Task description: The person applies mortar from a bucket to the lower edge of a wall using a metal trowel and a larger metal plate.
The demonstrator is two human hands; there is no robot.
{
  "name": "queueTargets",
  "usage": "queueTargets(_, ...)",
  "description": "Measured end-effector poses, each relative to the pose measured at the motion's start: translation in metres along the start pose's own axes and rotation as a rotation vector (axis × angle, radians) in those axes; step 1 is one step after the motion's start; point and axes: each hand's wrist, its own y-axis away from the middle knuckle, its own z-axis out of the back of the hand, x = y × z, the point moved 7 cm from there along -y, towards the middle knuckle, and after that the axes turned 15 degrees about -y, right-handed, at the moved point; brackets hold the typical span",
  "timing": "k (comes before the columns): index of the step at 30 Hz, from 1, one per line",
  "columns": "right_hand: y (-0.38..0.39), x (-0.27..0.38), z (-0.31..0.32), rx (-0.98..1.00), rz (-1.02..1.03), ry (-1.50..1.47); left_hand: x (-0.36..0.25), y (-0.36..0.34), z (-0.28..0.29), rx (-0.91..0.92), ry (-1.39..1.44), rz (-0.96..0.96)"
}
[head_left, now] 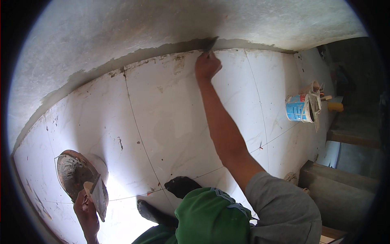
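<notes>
My right hand (207, 67) reaches far forward, closed on a putty knife (212, 43). The dark blade touches the wall (134, 24) just above the floor's edge, along a damp grey strip of mortar (150, 53). At the lower left, my left hand (86, 211) is wrapped round the handle of a flat plastering trowel (99, 198), its plate tilted on edge. Beside and partly behind that trowel stands a bucket (101, 164) with grey mortar (75, 173) inside. The left fingers show only in part.
Large white tiles (170, 118) cover the floor, with dirt specks and dark joints. A blue and white paint bucket (295, 109) holding tools stands at the right. Beyond it are concrete steps (341, 179). My black shoes (182, 186) are on the tiles below.
</notes>
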Motion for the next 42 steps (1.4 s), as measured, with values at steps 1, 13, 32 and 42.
queueTargets(1, 0.015, 0.015, 0.003, 0.04, -0.034, -0.073, 0.002, 0.001, 0.003, -0.004, -0.002, 0.005)
queueTargets(13, -0.115, -0.122, 0.065, -0.211, -0.222, 0.11, 0.039, 0.019, 0.012, -0.055, 0.079, 0.121)
queueTargets(32, -0.148, -0.174, 0.072, -0.077, -0.242, 0.0, 0.041, 0.004, 0.017, -0.054, 0.139, 0.112)
queueTargets(42, -0.041, -0.049, 0.0, 0.008, -0.123, -0.046, 0.034, 0.003, 0.02, -0.022, 0.136, 0.099)
